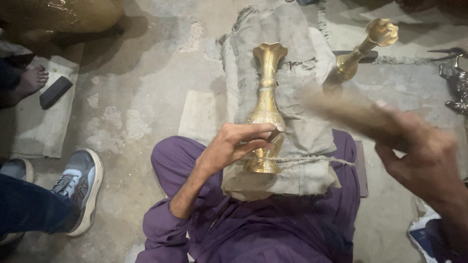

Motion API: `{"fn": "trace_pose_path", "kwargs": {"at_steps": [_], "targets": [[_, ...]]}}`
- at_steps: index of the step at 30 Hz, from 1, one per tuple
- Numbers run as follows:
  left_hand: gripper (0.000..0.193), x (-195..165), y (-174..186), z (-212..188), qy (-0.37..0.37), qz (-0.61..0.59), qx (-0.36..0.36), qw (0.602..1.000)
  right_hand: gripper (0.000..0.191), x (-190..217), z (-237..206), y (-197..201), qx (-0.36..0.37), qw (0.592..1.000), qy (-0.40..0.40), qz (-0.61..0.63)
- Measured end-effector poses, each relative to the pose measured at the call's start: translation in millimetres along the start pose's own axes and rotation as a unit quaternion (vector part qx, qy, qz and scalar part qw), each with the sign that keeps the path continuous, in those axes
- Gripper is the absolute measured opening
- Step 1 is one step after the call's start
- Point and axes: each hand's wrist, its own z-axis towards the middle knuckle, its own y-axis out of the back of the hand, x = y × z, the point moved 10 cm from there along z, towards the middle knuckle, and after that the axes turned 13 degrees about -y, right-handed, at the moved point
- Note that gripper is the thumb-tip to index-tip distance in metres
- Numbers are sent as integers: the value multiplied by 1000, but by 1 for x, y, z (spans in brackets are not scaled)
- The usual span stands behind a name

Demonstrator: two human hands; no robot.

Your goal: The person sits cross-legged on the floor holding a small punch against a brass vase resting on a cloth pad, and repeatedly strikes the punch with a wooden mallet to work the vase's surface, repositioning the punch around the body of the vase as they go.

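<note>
So, looking down from the head cam: person sits on a rough concrete floor [146, 83] in purple clothes, w/ a grey cloth pad [302, 126] laid over the lap and running away from the body. A brass vase [266, 104] lies on that pad, long axis pointing pretty much straight away from the person, flared mouth at the far end, foot at the near end by the lap.

Left hand [234, 146] is the one on it. It comes in from the left side, fingers curled over the lower belly of the vase, and it pinches a small thin tool [274, 136] btwn thumb and fingertips, tip touching the brass just above the foot. Can't make out exactly what the tool is, too small.

Right hand [424, 160] is off to the right and nearer the camera, well apart from the vase, closed around a wooden handle [341, 109] that's badly motion-blurred. The handle's far end points up-left toward the vase. Can't see the head of whatever it is. So the vase sits left of and beyond the right hand, and the left hand is by far the nearer one.

Other stuff: a second brass vase [363, 48] lies tilted on the floor just right of the pad, some silvery metal thing [456, 83] at the right edge. On the left, someone else's grey sneaker [80, 187], a bare foot [31, 78], and a dark block [55, 91] on a pale mat.
</note>
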Motion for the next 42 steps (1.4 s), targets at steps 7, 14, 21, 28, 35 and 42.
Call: {"fn": "trace_pose_path", "kwargs": {"at_steps": [7,14,21,28,35,42], "targets": [[43,0,0,4,-6,2,1,1000,51,9,2,0,12,977,9,-213],[41,-3,2,2,-25,23,0,999,53,22,4,0,19,989,43,-142],[42,1,1,0,-1,-4,-1,1000,50,13,1,-8,39,969,31,-241],[42,2,-2,2,-21,-1,0,1000,55,4,-2,-22,70,955,50,-282],[40,0,1,3,-35,7,-2,999,53,-10,-2,-11,56,996,-32,-59],[41,-4,0,6,-46,30,18,998,59,2,2,-11,58,986,1,-159]]}}
